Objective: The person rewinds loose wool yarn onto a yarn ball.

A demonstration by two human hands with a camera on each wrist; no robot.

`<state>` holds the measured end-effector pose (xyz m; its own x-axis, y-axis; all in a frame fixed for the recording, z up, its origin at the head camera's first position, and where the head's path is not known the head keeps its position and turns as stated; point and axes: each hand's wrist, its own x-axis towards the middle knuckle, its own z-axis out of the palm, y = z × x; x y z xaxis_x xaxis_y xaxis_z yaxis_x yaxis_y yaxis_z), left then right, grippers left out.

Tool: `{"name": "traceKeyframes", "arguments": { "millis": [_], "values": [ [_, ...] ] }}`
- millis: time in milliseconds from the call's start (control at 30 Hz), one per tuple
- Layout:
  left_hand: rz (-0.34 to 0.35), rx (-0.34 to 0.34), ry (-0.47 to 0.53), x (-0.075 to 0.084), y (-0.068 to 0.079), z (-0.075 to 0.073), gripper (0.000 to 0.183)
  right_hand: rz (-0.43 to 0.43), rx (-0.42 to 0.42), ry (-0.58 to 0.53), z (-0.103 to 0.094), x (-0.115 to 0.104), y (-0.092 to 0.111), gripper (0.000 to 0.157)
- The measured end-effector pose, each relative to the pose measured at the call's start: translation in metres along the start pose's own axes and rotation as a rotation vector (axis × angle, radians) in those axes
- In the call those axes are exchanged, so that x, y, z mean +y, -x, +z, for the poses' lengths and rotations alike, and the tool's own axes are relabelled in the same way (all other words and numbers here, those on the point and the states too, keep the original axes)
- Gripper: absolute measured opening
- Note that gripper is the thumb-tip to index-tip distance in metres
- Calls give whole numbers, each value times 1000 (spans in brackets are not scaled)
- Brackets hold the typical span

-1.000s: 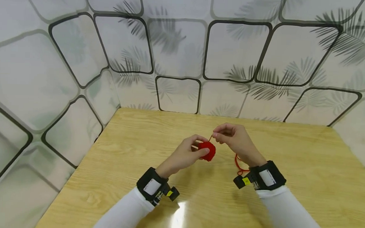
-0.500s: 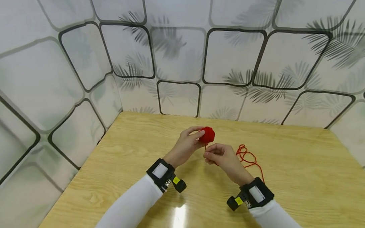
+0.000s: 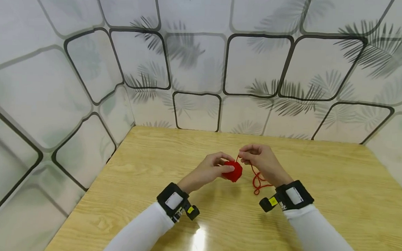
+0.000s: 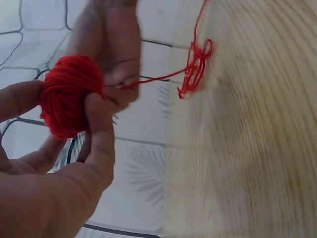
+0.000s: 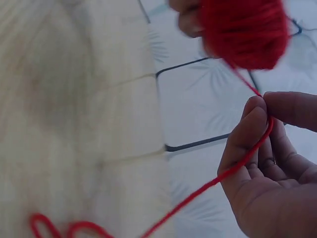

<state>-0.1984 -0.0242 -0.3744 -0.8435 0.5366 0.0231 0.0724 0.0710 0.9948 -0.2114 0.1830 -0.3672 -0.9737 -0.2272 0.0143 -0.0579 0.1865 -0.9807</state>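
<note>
A ball of red yarn (image 3: 233, 172) is held above the table by my left hand (image 3: 207, 171), thumb on the near side and fingers behind. The left wrist view shows the wound strands of the yarn ball (image 4: 69, 96) between thumb and fingertips. Just to its right, my right hand (image 3: 262, 159) pinches the strand that comes off the ball. In the right wrist view the yarn strand (image 5: 247, 156) passes between thumb and index finger, then runs across the fingers. Loose yarn (image 3: 257, 183) lies in loops on the table below the right hand.
The light wooden table (image 3: 136, 167) spreads under both hands. A patterned wall covering (image 3: 198, 66) with dark outlines and leaf prints rises behind the table and along its left side. Light glares off the table's near part.
Half a second ago the right hand was below and nearer than the ball; now it is above and to its right. The left hand with the ball rose, then came down again.
</note>
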Motion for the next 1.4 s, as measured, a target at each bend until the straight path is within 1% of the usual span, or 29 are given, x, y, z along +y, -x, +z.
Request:
{"name": "traceKeyframes", "arguments": {
  "millis": [67,167,233,300,333,367,433,467,533,600,667,700,767,800,833,900,933,1000,1067,1133,1200,1233,1300,1333,1400],
  "values": [
    [-14,47,-117,-2,0,2,31,-87,12,83,3,-9,4,30],
    [-30,151,-250,-6,-3,2,33,-198,34,194,13,-21,14,22],
    [-24,232,-284,-9,-6,2,34,-229,39,213,21,-25,20,19],
    [-17,316,-277,-10,-11,1,35,-216,33,175,29,-25,25,18],
    [-15,349,-244,-10,-14,1,36,-197,26,147,32,-23,27,20],
    [-15,376,-190,-10,-17,1,37,-167,20,114,34,-21,29,21],
    [-16,407,-32,-6,-23,0,37,-107,14,43,37,-15,32,24],
    [-19,407,64,-2,-25,0,37,-77,11,8,37,-12,33,26],
    [-13,375,260,7,-28,0,39,-22,12,-49,35,-7,34,30],
    [-5,314,414,15,-29,-1,39,12,9,-97,32,-1,33,32],
    [-7,234,503,20,-28,-3,42,39,13,-120,28,5,32,33],
    [-11,189,521,21,-27,-4,42,50,18,-133,26,8,30,34],
    [-33,97,512,21,-22,-5,43,68,22,-154,22,13,28,34],
    [-49,57,489,21,-18,-6,43,76,24,-161,21,15,26,34],
    [-64,21,454,20,-15,-7,43,75,20,-159,20,17,23,35],
    [-85,-46,351,18,-7,-9,40,70,4,-170,18,19,19,36],
    [-92,-69,294,16,-2,-9,39,62,-7,-159,19,19,17,37],
    [-102,-91,171,13,5,-8,37,29,-7,-128,19,17,15,37],
    [-98,-93,40,10,7,-5,36,-9,18,-87,17,10,16,34],
    [-88,-60,-70,9,5,0,36,-69,47,-1,14,1,19,32],
    [-73,15,-152,9,2,2,35,-138,58,75,14,-10,23,28],
    [-63,60,-170,8,0,3,36,-163,55,103,16,-19,27,25],
    [-46,162,-161,9,-2,1,36,-210,39,137,22,-29,32,21],
    [-36,208,-126,10,-4,1,36,-216,31,138,25,-31,34,19],
    [-19,275,1,13,-7,0,38,-196,2,93,30,-32,38,19]
  ]
}}
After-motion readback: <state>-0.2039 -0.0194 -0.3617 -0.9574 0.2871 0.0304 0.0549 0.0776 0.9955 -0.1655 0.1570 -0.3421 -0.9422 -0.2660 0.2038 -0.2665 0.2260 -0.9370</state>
